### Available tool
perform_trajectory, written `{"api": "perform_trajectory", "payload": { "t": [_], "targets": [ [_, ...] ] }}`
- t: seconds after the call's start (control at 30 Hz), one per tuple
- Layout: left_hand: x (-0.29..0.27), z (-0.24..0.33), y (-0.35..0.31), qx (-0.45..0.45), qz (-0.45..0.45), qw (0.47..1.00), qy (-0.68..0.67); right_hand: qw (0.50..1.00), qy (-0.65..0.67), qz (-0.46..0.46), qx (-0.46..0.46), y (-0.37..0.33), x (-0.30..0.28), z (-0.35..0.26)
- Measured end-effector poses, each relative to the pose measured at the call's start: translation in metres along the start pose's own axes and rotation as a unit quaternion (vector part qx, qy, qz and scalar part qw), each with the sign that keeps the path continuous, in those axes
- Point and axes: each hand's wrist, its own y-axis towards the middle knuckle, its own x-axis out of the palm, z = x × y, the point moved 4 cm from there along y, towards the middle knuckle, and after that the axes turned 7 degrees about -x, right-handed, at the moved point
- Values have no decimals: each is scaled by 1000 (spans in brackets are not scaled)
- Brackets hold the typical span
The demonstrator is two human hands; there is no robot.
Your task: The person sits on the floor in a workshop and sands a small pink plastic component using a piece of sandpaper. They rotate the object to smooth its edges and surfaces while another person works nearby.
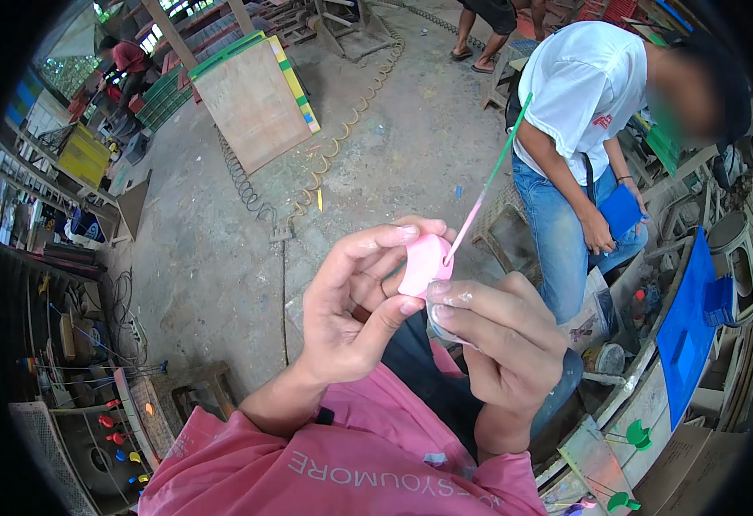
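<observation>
A pink, curved, arch-shaped piece [422, 268] is pinched between the thumb and fingers of my left hand [342, 314]. From a hole in its side rises a thin stick [495, 169], pink at the low end and green above, tilted up to the right. My right hand [510, 344] is closed on a small, thin, greyish scrap [436, 325], held up against the piece's lower right edge. Fingers hide most of the scrap, so its kind cannot be told. White smudges mark the right fingertips.
At right a seated person in a white shirt [579, 90] holds a blue block [620, 212]. A blue sheet [685, 335] and green pieces on sticks [639, 435] lie at lower right. A coiled hose [335, 155] crosses the floor near a leaning board [254, 107]. Red pieces [107, 421] stand lower left.
</observation>
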Motion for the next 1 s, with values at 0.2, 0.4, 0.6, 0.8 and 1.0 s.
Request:
{"api": "perform_trajectory", "payload": {
  "t": [0.2, 0.4, 0.6, 0.8, 1.0],
  "targets": [
    [1, -1, -1, 6, -20, 1000, 9, 999, -43, 24, 16, -1, -3, 2],
    [1, 0, -2, -6, -5, 1000, -4, 1000, 27, 5, -8, 0, -1, 0],
    [3, 2, -5, -13, -17, 1000, -9, 998, -50, 29, 1, 0, -5, -2],
    [0, -2, -4, -19, 1, 1000, -14, 1000, -15, -3, -1, 1, -2, -5],
    [-2, -1, -3, -17, 9, 1000, -15, 998, 36, 36, -21, -3, -7, 0]
  ]
}}
